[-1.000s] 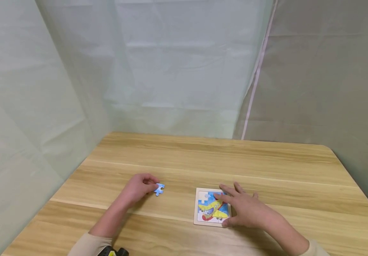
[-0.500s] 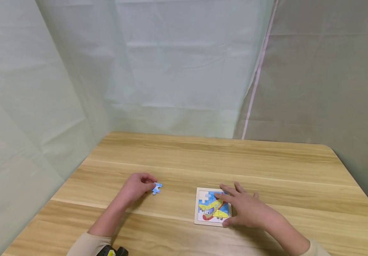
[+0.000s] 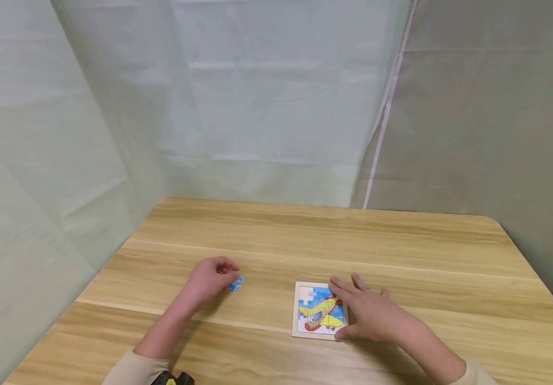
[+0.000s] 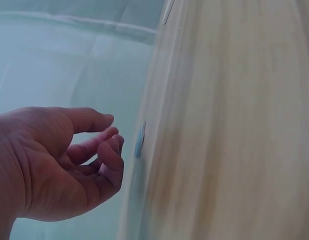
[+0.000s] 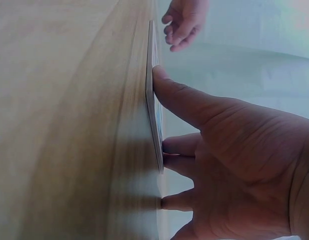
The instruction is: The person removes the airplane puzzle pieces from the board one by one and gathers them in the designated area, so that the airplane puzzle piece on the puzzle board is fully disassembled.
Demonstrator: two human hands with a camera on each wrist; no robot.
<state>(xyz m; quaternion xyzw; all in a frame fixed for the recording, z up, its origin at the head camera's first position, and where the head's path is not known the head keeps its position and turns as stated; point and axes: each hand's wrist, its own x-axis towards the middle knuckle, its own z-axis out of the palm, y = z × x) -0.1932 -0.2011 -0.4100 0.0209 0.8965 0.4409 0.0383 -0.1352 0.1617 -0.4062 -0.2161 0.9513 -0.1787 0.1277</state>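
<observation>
The empty, loosely curled left hand [image 3: 212, 279] is just beside the flat blue jigsaw piece [image 3: 235, 286] on the wood-grain tabletop [image 3: 257, 230]; a nudge could skid it. Uneven pressure from the splayed right hand [image 3: 370, 314], touching the square, wooden-framed yellow-airplane puzzle [image 3: 320, 313], might tip it.

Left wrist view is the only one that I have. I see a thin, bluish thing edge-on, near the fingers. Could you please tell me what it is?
Observer: The head view shows it as a blue puzzle piece.
Operator: Thank you. Is there some place where it could belong?
Observer: Perhaps the gap at the upper left of the puzzle, as the head view shows it.
Operator: And what touches the wooden frame around it?
Observer: The right hand, with its thumb at the frame's near right corner.
</observation>
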